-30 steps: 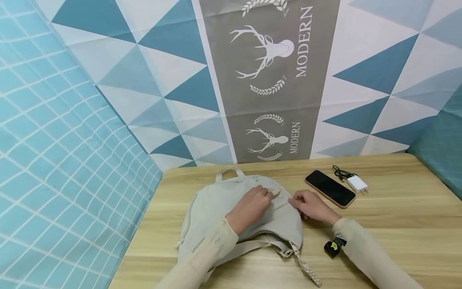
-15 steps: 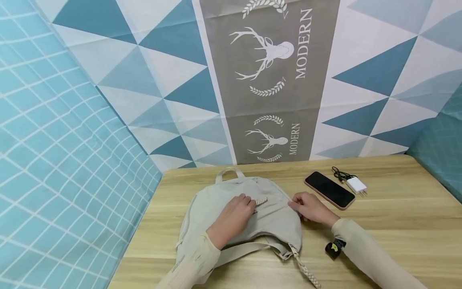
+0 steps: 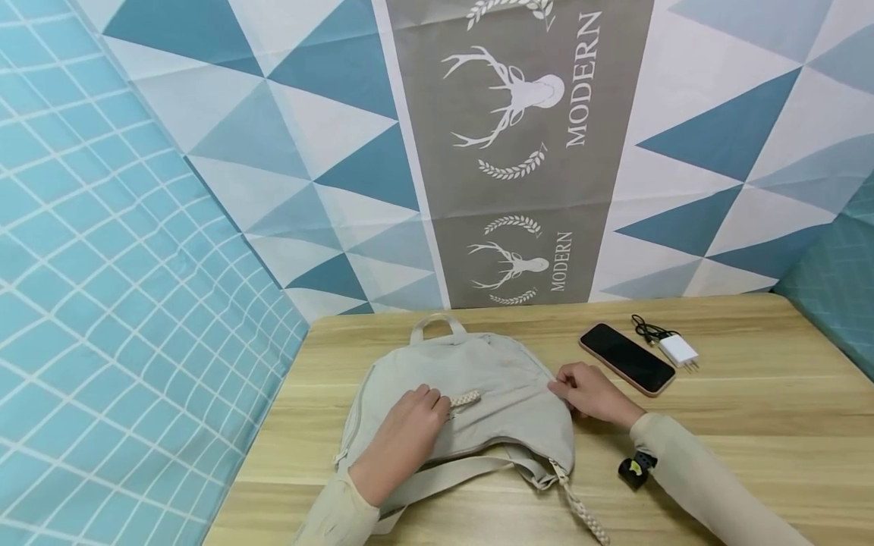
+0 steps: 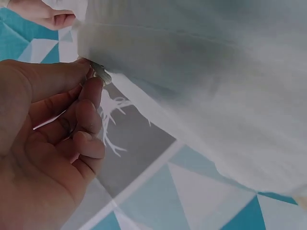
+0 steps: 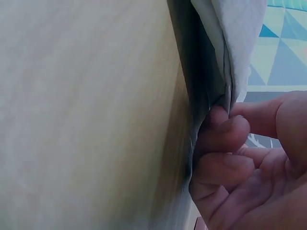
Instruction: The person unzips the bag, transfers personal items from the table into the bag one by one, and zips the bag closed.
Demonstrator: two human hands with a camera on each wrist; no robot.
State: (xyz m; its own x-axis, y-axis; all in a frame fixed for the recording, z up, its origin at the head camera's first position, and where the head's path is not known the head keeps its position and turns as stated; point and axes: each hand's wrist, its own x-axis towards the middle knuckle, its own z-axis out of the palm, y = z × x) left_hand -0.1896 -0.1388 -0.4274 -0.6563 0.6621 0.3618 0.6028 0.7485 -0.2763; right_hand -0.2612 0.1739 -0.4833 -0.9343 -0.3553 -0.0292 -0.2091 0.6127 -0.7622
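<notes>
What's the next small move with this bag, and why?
Probably slide the braided pull a little farther from the right hand: the left hand pinches it and has been moving that way, while the right holds the bag by its edge, seemingly steadying it.

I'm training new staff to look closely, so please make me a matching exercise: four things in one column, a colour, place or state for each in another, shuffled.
1. phone
2. charger
3. left hand
4. right hand

A. grips the edge of the backpack
B. white, beside a black cable
C. pinches a zip pull
D. black screen facing up

Pairs: 1-D, 2-B, 3-C, 4-A
</notes>
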